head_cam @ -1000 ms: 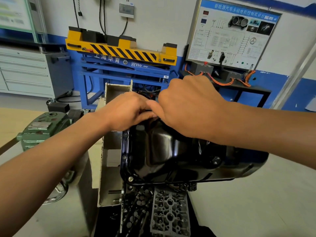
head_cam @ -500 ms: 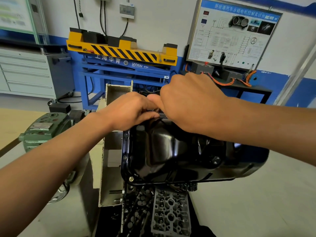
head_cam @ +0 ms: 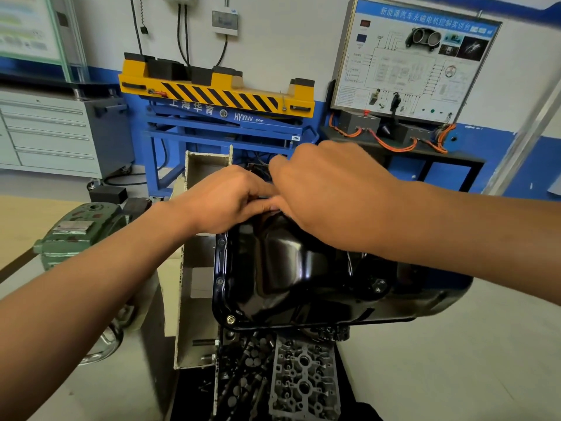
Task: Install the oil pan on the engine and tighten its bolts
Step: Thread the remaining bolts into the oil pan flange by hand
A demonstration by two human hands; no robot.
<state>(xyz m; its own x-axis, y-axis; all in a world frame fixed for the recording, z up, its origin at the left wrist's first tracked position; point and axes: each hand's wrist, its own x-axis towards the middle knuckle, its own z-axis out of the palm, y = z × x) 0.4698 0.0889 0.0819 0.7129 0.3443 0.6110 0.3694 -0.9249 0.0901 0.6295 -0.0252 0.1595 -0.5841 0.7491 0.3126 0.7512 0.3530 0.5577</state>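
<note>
Yellow-blue lift table (head_cam: 217,95) at the back, wiring board (head_cam: 416,59) right of it, grey drawers (head_cam: 51,132) far left, green gearbox (head_cam: 79,229) nearer.

Grips: two, a left grip (head_cam: 230,202) and a right grip (head_cam: 331,192).
Oil pan (head_cam: 288,268): one, black.
Rim bolt (head_cam: 230,319): one plainly seen, at the near corner.
Cylinder head (head_cam: 303,381): one, grey.
Green gearbox (head_cam: 79,229): one.
Cream metal frame (head_cam: 206,165): one.
Yellow striped lift (head_cam: 218,92): one.
Wiring board (head_cam: 416,56): one.
Drawer cabinet (head_cam: 51,132): one.
Orange cables (head_cam: 394,145): several, too tangled to count.
Small loose parts (head_cam: 243,369): many, too small to count.
</note>
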